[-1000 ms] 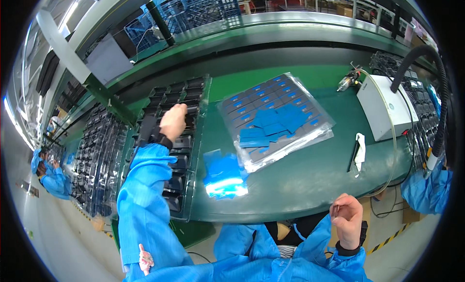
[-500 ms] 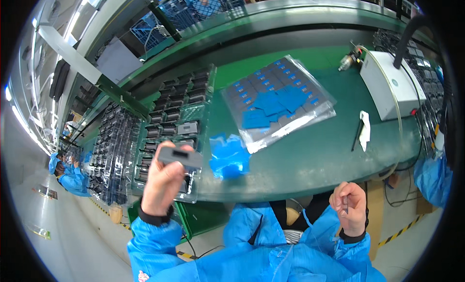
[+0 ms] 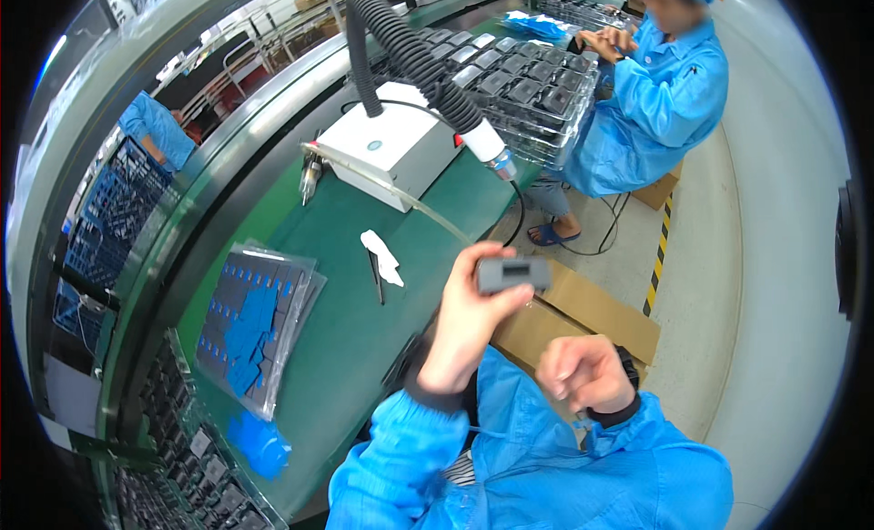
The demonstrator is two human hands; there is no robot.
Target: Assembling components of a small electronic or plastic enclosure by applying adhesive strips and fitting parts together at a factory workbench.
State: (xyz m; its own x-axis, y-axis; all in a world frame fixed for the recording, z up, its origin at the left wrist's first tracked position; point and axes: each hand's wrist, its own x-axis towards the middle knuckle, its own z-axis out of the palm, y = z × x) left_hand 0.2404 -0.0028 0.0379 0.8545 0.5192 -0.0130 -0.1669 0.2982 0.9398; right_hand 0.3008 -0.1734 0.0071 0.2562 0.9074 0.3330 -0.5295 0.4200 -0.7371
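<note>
My left hand (image 3: pixel 462 316) is closed around a small grey rectangular housing (image 3: pixel 537 273) with a dark slot in its face. It holds the housing up past the front edge of the green bench (image 3: pixel 341 361). Lower and to the right, my right hand (image 3: pixel 583 373) has its fingers curled together, a little blurred. Whatever it pinches, if anything, is hidden. A white box-shaped machine (image 3: pixel 391 146) stands on the bench beyond my left hand. Above it hangs a black corrugated hose (image 3: pixel 432 79) with a white nozzle end (image 3: pixel 482 142).
A sheet of grey pads (image 3: pixel 214 334) with blue pieces (image 3: pixel 250 339) lies on the bench, near blue film scraps (image 3: pixel 261 446). Trays of black parts (image 3: pixel 205 471) stand at lower left. A white tissue (image 3: pixel 382 257) lies mid-bench. A co-worker (image 3: pixel 660 102) sits by stacked trays (image 3: pixel 537 84); cardboard (image 3: pixel 583 311) is below.
My view has swung to the right, bringing the machine, hose and co-worker into the middle. My left hand has carried the grey housing right, away from the trays and nearer my right hand.
</note>
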